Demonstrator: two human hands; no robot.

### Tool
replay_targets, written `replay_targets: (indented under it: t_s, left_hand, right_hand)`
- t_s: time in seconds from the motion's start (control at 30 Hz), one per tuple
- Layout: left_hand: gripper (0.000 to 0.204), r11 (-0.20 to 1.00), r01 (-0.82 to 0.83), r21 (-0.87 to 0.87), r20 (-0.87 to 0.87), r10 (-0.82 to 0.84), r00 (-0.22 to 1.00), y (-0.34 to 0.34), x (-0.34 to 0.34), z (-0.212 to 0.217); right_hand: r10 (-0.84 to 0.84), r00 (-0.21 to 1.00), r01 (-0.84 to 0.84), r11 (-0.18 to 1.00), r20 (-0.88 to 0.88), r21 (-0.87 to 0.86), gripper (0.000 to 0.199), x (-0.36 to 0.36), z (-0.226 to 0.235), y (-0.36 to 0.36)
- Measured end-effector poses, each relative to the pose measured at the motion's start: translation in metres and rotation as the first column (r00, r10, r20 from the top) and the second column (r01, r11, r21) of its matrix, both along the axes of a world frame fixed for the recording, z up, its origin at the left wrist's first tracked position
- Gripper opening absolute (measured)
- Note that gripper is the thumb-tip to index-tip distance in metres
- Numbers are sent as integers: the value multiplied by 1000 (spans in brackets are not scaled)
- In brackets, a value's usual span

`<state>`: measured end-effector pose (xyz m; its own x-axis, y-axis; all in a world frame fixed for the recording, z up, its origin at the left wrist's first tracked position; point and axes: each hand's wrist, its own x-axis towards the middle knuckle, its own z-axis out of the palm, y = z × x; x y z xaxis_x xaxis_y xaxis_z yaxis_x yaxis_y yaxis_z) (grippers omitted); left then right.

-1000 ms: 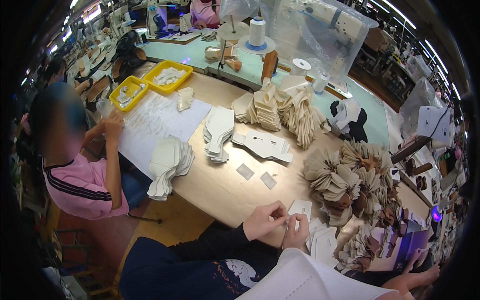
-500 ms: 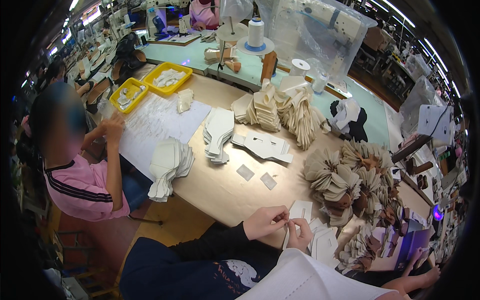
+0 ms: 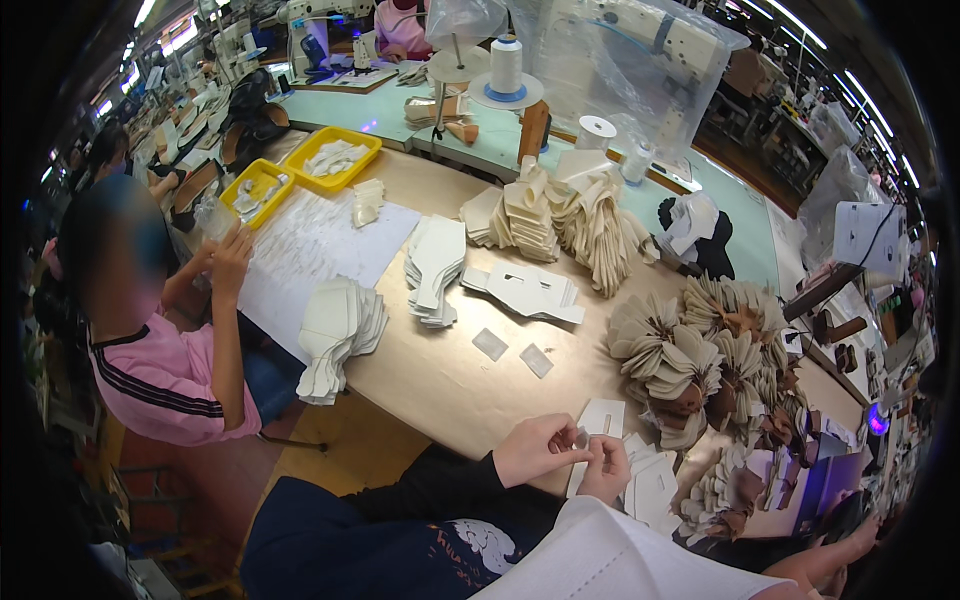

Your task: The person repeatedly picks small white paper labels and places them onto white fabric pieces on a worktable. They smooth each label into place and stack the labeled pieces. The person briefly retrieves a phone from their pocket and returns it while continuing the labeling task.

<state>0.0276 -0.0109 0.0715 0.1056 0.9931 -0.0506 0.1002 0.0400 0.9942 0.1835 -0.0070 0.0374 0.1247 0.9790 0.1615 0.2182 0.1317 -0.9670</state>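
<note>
Both my hands meet over the near edge of the table. My left hand [image 3: 532,450] is closed in a pinch, its thumb and fingertips against a small greyish bit [image 3: 582,438] too small to name. Fingers curled, my right hand [image 3: 606,470] touches the same spot from the right; what it grips is hidden. A white cut piece with a slot [image 3: 604,411] shows just behind and beneath my fingers. More flat white cut pieces [image 3: 653,486] lie overlapped beside my right hand. Two small translucent grey squares [image 3: 490,345] rest on the tan tabletop [image 3: 430,385] farther off.
Stacks of white cut pieces [image 3: 435,265] stand mid-table, with bundled cream pieces [image 3: 605,225] behind. Fanned beige and brown bundles [image 3: 690,360] crowd the right. At left a person in pink [image 3: 165,375] works near yellow trays [image 3: 335,178]. Thread cones [image 3: 507,68] stand at the back.
My hands have shifted slightly right, and my left fingers have rolled over at the pinch. The greyish bit now shows between them. The person at left has moved their hands a little.
</note>
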Motion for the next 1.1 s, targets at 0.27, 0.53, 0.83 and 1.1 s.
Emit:
replay_targets:
  t_s: [0.27, 0.53, 0.83, 1.1]
  left_hand:
    - [20, 980, -16, 198, -88, 34, 996, 0, -4, -3]
    - [14, 957, 6, 290, -132, 33, 991, -2, -8, -8]
    - [16, 958, 8, 286, -341, 94, 935, -9, -7, -7]
    - [17, 999, -29, 39, -309, 40, 950, -19, 8, -10]
  right_hand:
    - [86, 981, -91, 996, -176, -19, 5, -8, -1, -5]
    - [171, 985, -167, 978, -26, 124, 7, -9, 6, -5]
    - [68, 970, -82, 995, 234, 48, 5, -17, 22, -12]
    - [-105, 992, 112, 988, 69, -105, 10, 4, -2, -3]
